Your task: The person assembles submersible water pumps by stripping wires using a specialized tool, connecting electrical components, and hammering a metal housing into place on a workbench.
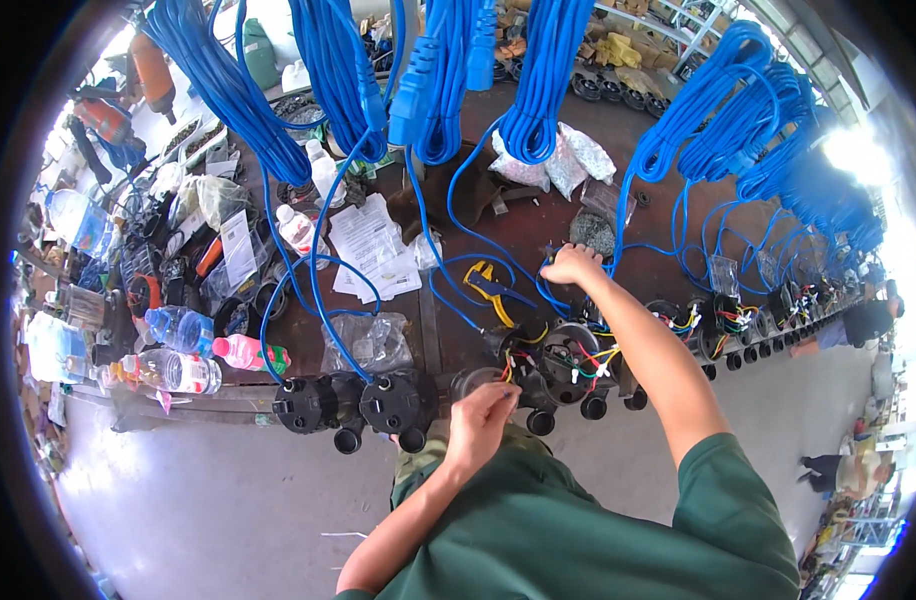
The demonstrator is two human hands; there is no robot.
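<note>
My left hand point(481, 420) is closed in a pinch beside an open black motor housing point(513, 345) with red and yellow wires; what its fingertips hold is too small to make out. Farther out, my right hand point(576, 264) reaches onto the brown workbench point(458, 335). Its fingers are bent together near a blue cable point(550, 290) and something small and dark, and I cannot make out what they grip. Yellow-and-blue wire strippers point(491, 290) lie between my hands. Another open housing point(568, 360) with coloured wires sits below my right forearm.
Closed black housings point(398, 402) stand along the bench edge at left. Coiled blue cables point(543, 90) hang overhead. Bottles point(178, 370), papers point(373, 240) and white bags point(568, 160) lie on the bench. More wired housings point(728, 320) line the right, where another person point(863, 322) stands.
</note>
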